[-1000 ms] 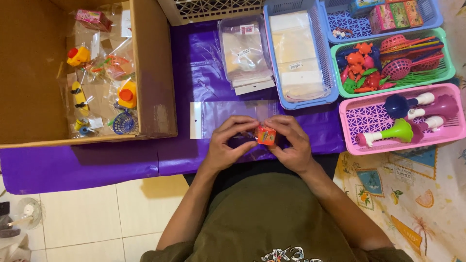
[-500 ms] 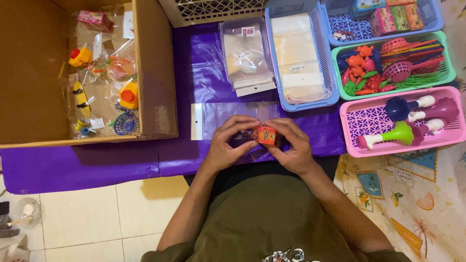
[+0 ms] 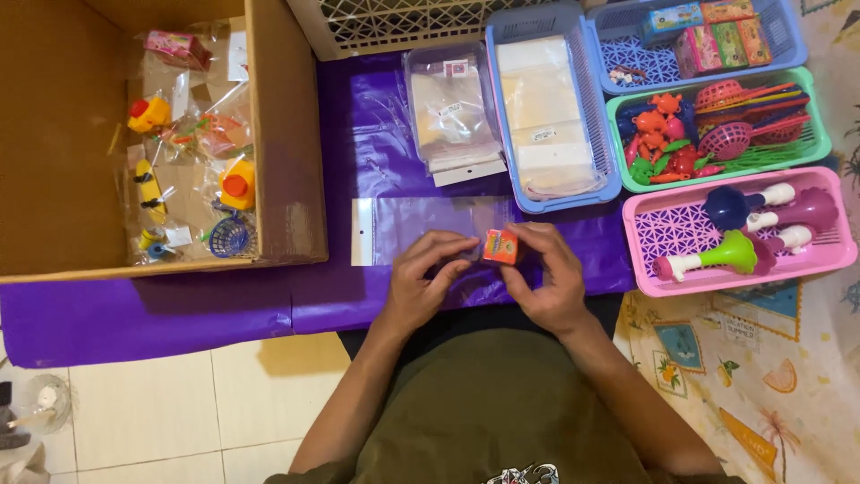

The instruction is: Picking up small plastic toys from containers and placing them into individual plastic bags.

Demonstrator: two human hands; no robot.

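Head view showed you at the bagging step: your right hand [image 3: 546,282] pinched a small orange box [image 3: 501,246] between thumb and fingertips, and your left hand [image 3: 421,282] pinched the near end of a clear bag [image 3: 430,229] that lay flat on the purple sheet [image 3: 358,152]. The box sat just at that end of the bag, between your 2 hands and above your lap; whether its edge was already inside the film, I could not tell. I judged the step as barely begun, with the box at the bag's mouth and not yet seated. The next move called for your left fingers to hold the 2 layers of film apart while your right hand slid the box in straight, since a tilted corner could catch on the plastic. To your left stood the cardboard box [image 3: 287,161] with filled bags of toys inside. Farther along the sheet lay more clear bags in a blue tray [image 3: 609,134], and the green basket [image 3: 811,134] and pink basket [image 3: 833,242] held loose plastic toys, well apart from your hands.
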